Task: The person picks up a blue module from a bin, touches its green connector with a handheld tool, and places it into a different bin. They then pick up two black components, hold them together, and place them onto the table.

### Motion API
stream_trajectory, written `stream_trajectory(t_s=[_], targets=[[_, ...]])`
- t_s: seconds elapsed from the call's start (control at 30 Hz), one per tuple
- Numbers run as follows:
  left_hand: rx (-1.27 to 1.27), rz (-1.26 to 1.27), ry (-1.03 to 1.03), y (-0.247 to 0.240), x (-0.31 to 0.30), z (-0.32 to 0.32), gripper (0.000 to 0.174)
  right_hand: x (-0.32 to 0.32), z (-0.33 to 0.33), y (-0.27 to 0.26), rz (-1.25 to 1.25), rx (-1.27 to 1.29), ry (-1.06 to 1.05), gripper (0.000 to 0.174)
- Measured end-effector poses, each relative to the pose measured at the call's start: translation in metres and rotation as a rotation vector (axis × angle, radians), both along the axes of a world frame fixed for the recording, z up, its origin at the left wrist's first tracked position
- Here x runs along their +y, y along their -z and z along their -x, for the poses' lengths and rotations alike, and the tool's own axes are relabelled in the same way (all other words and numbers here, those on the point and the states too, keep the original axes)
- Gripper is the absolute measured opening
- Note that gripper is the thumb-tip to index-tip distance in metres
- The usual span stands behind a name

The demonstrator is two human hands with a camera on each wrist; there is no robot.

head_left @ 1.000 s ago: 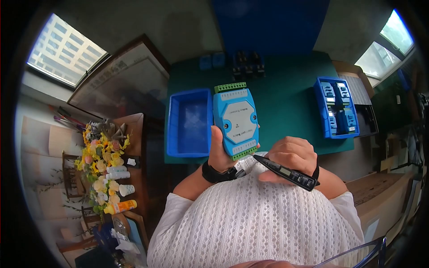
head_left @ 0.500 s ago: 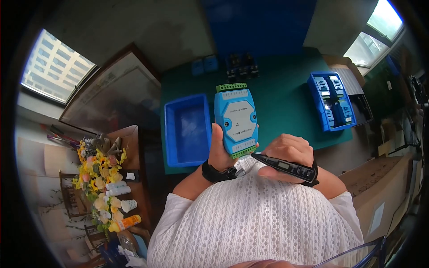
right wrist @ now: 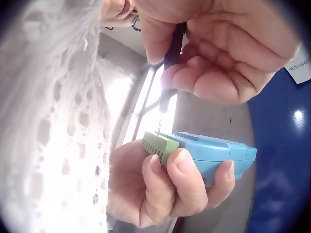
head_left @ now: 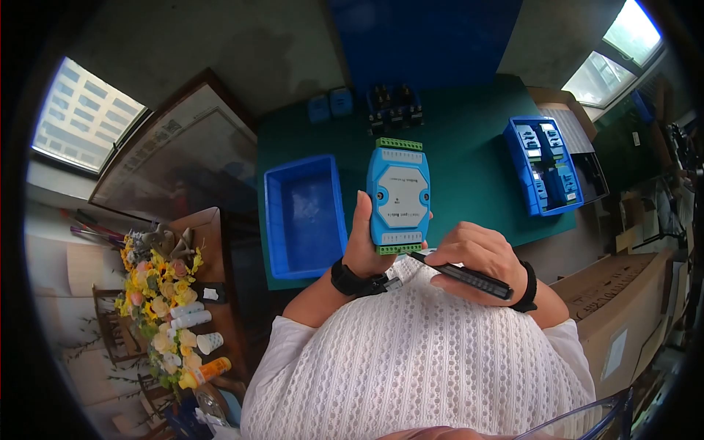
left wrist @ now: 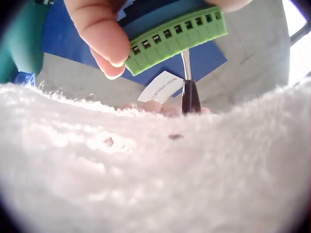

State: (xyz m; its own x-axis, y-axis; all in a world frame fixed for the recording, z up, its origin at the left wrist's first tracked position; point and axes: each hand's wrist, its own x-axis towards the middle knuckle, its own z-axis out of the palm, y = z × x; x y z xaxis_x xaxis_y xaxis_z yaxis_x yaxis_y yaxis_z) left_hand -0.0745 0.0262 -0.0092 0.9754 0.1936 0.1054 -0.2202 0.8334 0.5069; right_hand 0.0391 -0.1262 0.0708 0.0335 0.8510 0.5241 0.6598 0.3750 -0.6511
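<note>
The person stands close against the green table (head_left: 469, 143) with the blue module (head_left: 400, 196) lifted off it, held upright in front of the chest. The left hand (head_left: 364, 246) grasps the module by its lower half, thumb along one edge and fingers wrapped round the other. This leaves the face clear and turns the lower green terminal strip (head_left: 400, 248) toward the body, where the other hand can reach it. The right hand (head_left: 480, 258) is curled around a black pen-shaped tool (head_left: 463, 276), pinched low on the barrel, probably for control. Its thin metal tip (left wrist: 185, 65) meets the row of terminal openings. On the table, a blue bin (head_left: 302, 216) lies just left of the module, and a second blue bin (head_left: 546, 170) holding similar modules sits well off to the right.
</note>
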Motion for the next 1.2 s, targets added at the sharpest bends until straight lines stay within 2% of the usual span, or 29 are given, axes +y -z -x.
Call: stream_trajectory(t_s=[0.1,0.3,0.5,0.63,0.73,0.9,1.2], targets=[[-0.015,0.005,-0.006,0.002,0.002,0.0,0.076,0.004,0.002,0.007,-0.126,0.1,0.008,0.026],[0.041,-0.06,-0.063,0.001,0.003,0.0,0.076,0.01,0.003,0.008,-0.08,0.109,0.015,0.025],[0.065,-0.1,-0.106,-0.001,0.002,0.001,0.077,0.012,0.006,0.012,-0.102,0.094,0.042,0.027],[0.091,-0.109,-0.126,-0.002,0.001,0.002,0.077,0.016,0.006,0.016,-0.201,0.034,0.051,0.031],[0.173,-0.135,-0.163,0.0,-0.001,0.002,0.083,0.017,0.008,0.02,-0.254,0.005,0.067,0.034],[0.069,-0.056,-0.077,0.004,0.003,0.004,0.08,0.015,0.009,0.019,-0.338,-0.001,0.113,0.035],[0.177,-0.144,-0.151,-0.005,-0.003,0.003,0.079,0.016,0.011,0.018,-0.247,0.034,0.069,0.034]])
